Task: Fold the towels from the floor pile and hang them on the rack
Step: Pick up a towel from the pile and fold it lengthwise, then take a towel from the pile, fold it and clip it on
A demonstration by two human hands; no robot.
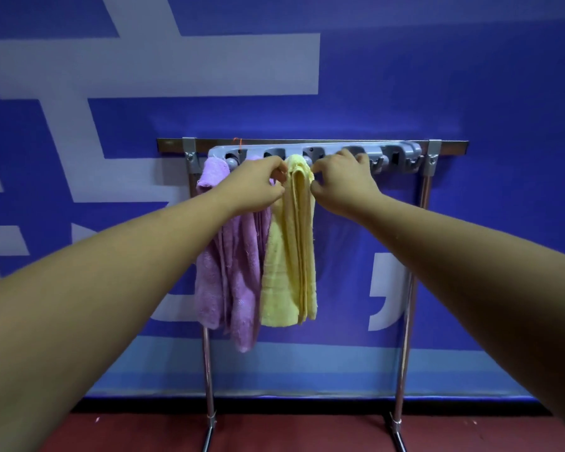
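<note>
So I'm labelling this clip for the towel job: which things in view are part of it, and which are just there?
Part of the job:
- yellow towel, pinched near its top by the left hand and right hand
- purple towel, hanging beside it
- grey hook rail on the metal rack

Just there:
- blue banner behind
- red floor
</note>
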